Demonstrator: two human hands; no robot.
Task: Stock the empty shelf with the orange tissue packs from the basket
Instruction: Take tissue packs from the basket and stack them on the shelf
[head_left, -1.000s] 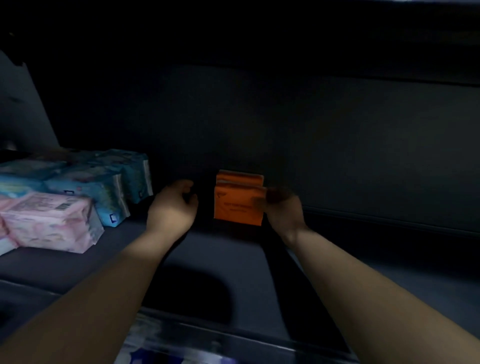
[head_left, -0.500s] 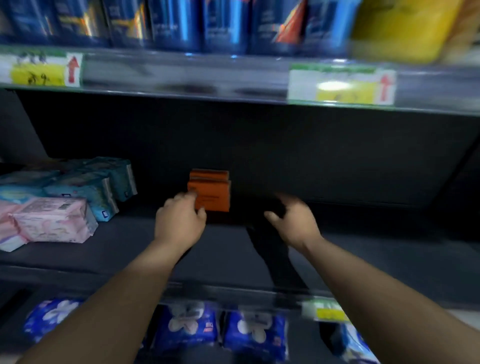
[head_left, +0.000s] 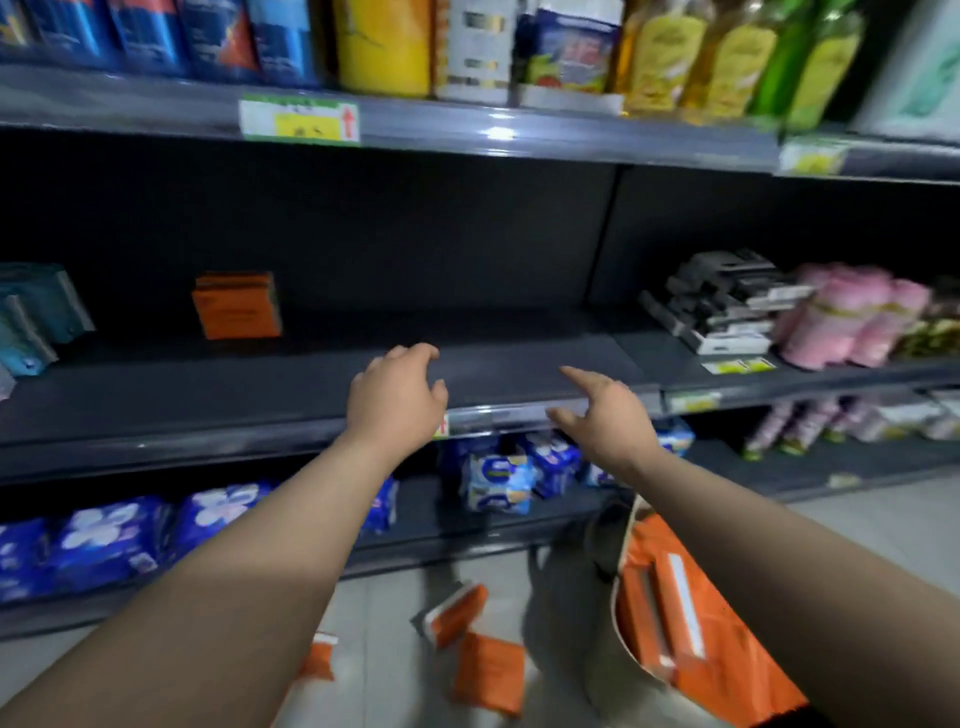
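Orange tissue packs stand upright toward the back of the dark middle shelf, left of centre. My left hand hovers over the shelf's front edge, fingers apart and holding nothing. My right hand is beside it at the same edge, also open and holding nothing. Lower right, the basket holds more orange packs, partly hidden by my right forearm. Three loose orange packs lie on the floor tiles below.
Teal and blue packs sit at the shelf's left end. Black boxes and pink rolls fill the neighbouring bay to the right. Blue packs line the lower shelf. Bottles and cartons crowd the shelf above.
My right hand let go of the orange packs, which stay on the shelf. Both hands drew back to the shelf's front edge, and the view pulled away and turned right, showing basket and floor.
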